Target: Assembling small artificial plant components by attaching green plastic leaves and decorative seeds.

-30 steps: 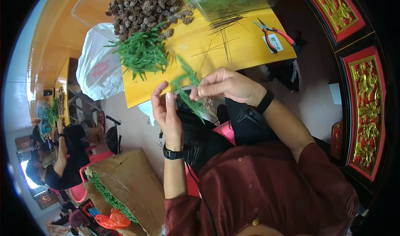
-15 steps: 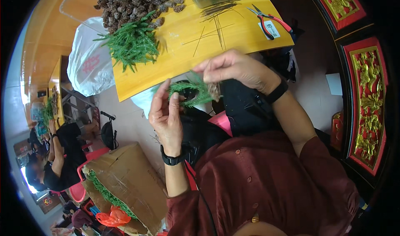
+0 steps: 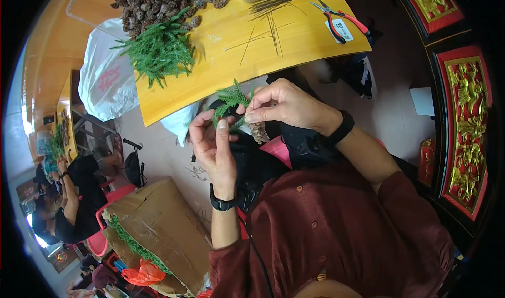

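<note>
Above my lap, in front of the table edge, my left hand [image 3: 213, 146] holds a green artificial pine sprig [image 3: 230, 98] between thumb and fingers. The sprig curves upward past the fingertips. My right hand [image 3: 290, 106] pinches the sprig's other side, thumb against forefinger. A brown pine cone [image 3: 257, 133] hangs just below the right fingertips, next to the sprig. How the cone is joined to the greenery is hidden by the fingers.
On the yellow table [image 3: 210, 71] lie a heap of pine cones [image 3: 158, 3], green sprigs [image 3: 160, 53], thin brown wires [image 3: 273, 32] and red-handled pliers [image 3: 339, 23]. A cardboard box [image 3: 158, 224] with greenery stands at lower left. Another person [image 3: 68, 208] sits at far left.
My right hand has come down slightly and closer to my left. The sprig's tip now points up, and the pine cone has shifted left and lower.
</note>
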Tool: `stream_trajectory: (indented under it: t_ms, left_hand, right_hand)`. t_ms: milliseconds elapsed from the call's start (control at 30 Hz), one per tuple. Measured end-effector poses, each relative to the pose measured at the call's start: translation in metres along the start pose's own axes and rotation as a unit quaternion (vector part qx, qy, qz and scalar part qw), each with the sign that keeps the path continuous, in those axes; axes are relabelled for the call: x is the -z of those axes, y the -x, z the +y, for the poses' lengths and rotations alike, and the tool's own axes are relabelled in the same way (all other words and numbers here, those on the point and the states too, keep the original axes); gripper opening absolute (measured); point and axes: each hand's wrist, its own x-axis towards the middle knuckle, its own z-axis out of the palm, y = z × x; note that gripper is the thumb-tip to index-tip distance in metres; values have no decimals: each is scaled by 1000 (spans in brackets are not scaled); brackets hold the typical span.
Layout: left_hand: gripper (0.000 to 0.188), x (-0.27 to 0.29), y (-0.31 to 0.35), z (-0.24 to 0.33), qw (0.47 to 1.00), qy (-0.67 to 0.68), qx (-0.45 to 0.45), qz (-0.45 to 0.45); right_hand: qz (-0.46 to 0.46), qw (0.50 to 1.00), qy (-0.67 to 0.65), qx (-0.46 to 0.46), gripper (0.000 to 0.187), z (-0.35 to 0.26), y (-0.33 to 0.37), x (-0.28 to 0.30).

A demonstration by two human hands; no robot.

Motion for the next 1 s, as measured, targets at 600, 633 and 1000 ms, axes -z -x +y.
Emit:
stream_trajectory:
  t_ms: [600,633,1000]
  left_hand:
    - [17,12,8,-22,986,-17,135,-96]
    - [17,8,9,-24,981,24,168,-91]
    - [20,2,9,-31,974,51,214,-49]
  right_hand:
    - [43,979,-58,-192,15,35,2,-6]
    - [43,979,-59,-193,15,38,2,-5]
    - [148,944,287,61,12,35,13,-18]
